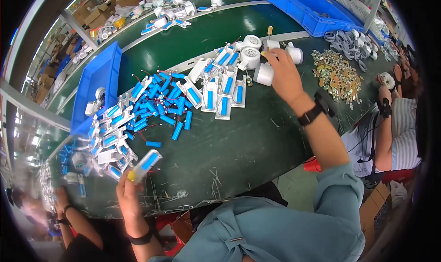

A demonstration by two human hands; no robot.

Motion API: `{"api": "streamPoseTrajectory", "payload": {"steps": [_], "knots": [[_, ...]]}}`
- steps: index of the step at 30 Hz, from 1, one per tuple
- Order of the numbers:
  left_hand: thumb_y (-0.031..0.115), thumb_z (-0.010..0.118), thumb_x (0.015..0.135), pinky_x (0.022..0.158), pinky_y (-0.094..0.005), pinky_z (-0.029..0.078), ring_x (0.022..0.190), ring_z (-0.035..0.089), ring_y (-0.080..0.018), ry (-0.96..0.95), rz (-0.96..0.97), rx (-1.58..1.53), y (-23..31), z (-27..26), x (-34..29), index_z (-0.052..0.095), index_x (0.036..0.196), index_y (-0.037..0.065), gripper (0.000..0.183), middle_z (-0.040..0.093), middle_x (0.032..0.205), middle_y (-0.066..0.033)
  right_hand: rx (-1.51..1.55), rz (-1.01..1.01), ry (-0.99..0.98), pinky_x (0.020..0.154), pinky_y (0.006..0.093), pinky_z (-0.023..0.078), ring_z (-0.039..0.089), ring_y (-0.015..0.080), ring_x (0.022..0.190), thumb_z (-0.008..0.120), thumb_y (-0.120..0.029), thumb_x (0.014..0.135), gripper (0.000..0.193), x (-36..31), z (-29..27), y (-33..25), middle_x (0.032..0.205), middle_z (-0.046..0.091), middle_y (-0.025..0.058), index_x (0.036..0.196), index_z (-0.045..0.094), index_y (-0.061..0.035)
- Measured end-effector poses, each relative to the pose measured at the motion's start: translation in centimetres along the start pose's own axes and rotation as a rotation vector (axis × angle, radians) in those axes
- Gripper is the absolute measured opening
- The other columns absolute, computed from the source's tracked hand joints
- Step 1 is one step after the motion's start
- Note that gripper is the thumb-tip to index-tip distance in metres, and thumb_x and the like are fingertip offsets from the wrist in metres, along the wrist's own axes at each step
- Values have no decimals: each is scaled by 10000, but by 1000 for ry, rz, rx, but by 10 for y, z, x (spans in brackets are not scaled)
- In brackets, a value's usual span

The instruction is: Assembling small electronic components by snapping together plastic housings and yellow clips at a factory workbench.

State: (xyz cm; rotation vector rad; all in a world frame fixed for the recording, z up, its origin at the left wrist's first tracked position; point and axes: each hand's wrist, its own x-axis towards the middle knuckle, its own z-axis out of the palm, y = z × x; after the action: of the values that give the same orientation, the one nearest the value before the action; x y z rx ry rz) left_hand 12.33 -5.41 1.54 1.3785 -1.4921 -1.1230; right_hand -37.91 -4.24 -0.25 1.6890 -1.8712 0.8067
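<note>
My left hand (pixel 128 197) is closed round the lower end of a white plastic casing (pixel 157 155) with a blue cylindrical battery (pixel 148 161) in it. A yellow cover sits on a fingertip of that hand. At the far side of the table my right hand (pixel 285 76) has curled fingers among the white round housings. A small tan piece (pixel 270 30) on a thin stem rises just above its fingertips. Whether the fingers grip this stem or a housing is unclear. One white cup-shaped housing (pixel 263 73) lies against the hand's left side; another white housing (pixel 294 54) is to its right.
Loose blue batteries (pixel 158 96) and white casings with batteries (pixel 224 90) cover the table's left and middle. Small circuit boards (pixel 337 76) and grey rings (pixel 344 44) lie right. Blue trays (pixel 98 78) (pixel 312 14) stand at the back. Co-workers' arms (pixel 385 96) appear at both sides.
</note>
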Motion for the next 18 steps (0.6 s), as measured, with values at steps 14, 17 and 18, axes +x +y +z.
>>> {"api": "streamPoseTrajectory", "payload": {"steps": [14,17,18], "knots": [[-85,643,784,600,-250,447,691,561,-106,-35,236,430,2,23,-28,664,1045,-3,274,624,907,-80,-91,80,-403,673,456,511,624,408,794,564,-85,886,108,-40,-29,11,877,658,176,982,591,-43],[-110,657,713,655,-324,495,786,597,-248,-255,604,499,6,37,-23,678,1055,61,382,619,977,-90,293,260,-609,585,352,497,648,261,670,538,-105,933,208,-50,-57,-17,824,669,128,1108,604,-12],[-110,657,713,655,-324,495,786,597,-248,-250,597,501,8,41,-20,678,1055,61,382,619,977,-90,520,441,-746,557,305,490,644,189,639,523,-119,957,251,-51,-64,-33,822,667,98,1171,597,-10]]}}
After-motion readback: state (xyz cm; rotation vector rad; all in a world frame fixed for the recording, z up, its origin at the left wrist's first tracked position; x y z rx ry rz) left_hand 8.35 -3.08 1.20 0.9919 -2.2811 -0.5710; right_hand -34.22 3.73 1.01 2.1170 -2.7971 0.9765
